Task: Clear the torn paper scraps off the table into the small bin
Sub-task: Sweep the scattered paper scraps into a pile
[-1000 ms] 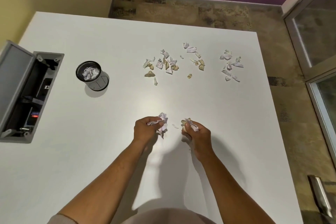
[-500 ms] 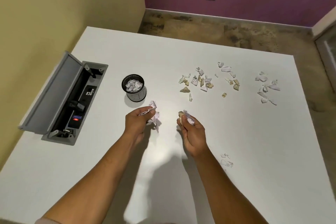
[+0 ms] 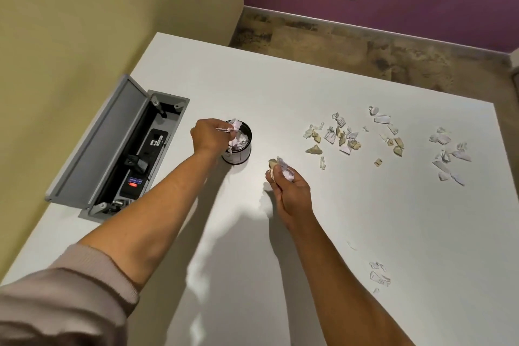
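**Operator A:** Head view, status of change?

**Operator B:** The left hand (image 3: 209,136) has travelled from centre frame to the small bin (image 3: 238,146), left of centre. Half a second earlier it was short of the bin; it now sits over the rim. The bin has not moved on the table (image 3: 280,78); the camera has swung left. Judgement: the left handful is at the release point.

**Operator A:** Finger state, left hand?

**Operator B:** Fingers curled, pinching a wad of white scraps (image 3: 233,132) directly above the bin opening. Not yet released. The bin already holds crumpled paper.

**Operator A:** Right hand?

**Operator B:** The right hand (image 3: 289,191) hovers at centre frame, just right of the bin, apart from it. Fingers closed round a second wad (image 3: 280,167) of white and tan pieces.

**Operator A:** Remaining material?

**Operator B:** Loose scraps (image 3: 337,137) lie on the table at right of centre, another cluster (image 3: 449,154) further right, and a few pieces (image 3: 379,275) at lower right. The task is partly done.
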{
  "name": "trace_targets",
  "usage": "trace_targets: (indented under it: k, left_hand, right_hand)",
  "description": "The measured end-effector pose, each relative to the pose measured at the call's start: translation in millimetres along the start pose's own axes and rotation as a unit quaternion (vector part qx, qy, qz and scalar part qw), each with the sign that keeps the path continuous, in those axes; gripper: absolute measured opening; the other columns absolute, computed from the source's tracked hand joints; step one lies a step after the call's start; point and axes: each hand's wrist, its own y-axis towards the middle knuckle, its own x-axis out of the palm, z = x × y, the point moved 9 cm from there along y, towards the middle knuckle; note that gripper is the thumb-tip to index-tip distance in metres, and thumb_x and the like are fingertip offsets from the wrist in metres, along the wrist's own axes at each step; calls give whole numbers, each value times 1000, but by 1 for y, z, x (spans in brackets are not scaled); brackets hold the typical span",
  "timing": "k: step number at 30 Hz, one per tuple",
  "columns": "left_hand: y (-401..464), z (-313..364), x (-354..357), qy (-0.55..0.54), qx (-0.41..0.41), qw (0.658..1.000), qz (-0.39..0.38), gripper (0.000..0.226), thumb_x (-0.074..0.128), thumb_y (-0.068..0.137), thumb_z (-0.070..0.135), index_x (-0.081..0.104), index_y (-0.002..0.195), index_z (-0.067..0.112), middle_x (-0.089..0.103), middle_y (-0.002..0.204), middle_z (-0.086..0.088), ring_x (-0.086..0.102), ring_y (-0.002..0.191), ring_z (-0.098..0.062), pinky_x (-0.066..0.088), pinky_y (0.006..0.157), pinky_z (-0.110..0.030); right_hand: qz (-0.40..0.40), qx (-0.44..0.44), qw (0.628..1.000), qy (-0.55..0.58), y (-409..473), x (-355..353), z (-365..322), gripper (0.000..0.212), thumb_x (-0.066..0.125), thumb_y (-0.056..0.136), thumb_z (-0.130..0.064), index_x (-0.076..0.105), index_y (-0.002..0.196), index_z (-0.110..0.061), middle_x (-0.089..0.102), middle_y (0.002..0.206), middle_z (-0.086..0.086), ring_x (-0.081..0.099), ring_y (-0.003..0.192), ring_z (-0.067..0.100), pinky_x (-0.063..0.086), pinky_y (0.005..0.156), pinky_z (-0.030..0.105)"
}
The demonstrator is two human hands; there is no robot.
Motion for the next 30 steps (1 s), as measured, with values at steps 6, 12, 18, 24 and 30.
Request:
trace_targets:
  k: [6, 12, 18, 24, 30]
  left_hand:
    - [5, 31, 44, 354, 130, 922, -86, 23, 57, 88, 7, 71, 107, 8, 60, 114, -20, 60, 102, -41, 49, 80, -36]
    - [10, 21, 71, 464, 146, 863, -140, 24, 48, 92, -1, 63, 109, -1, 61, 117, -20, 60, 107, -38, 47, 82, -35]
    - [18, 22, 71, 456, 141, 856, -200, 30, 52, 87, 7, 64, 115, 8, 60, 118, -17, 61, 103, -36, 50, 77, -34]
    - [22, 34, 54, 434, 161, 862, -206, 39, 58, 83, 9, 67, 117, 24, 60, 126, -6, 59, 111, -29, 52, 89, -36]
    - [11, 30, 61, 467, 156, 852, -176, 21, 61, 85, 8, 70, 103, 15, 61, 113, -11, 63, 99, -34, 55, 84, -38]
  right_hand:
    - [-33, 0, 997, -69, 1, 0, 2, 30, 57, 95, -7, 70, 70, -19, 52, 63, -9, 48, 64, 11, 39, 72, 25]
    - [-4, -6, 996, -90, 2, -8, 1, 12, 63, 90, -7, 73, 85, -11, 63, 78, 4, 59, 76, 18, 50, 79, 27]
    - [-6, 0, 995, -100, 2, -8, 2, 10, 66, 88, -9, 74, 90, -13, 72, 87, 6, 64, 79, 20, 55, 78, 25]
    - [-18, -2, 993, -114, -4, -9, 5, 12, 67, 87, -11, 76, 84, -18, 74, 89, 2, 65, 80, 19, 55, 84, 30]
    - [-9, 3, 994, -109, -7, -21, 9, 11, 67, 87, -11, 76, 89, -17, 73, 88, 6, 66, 78, 19, 56, 80, 27]
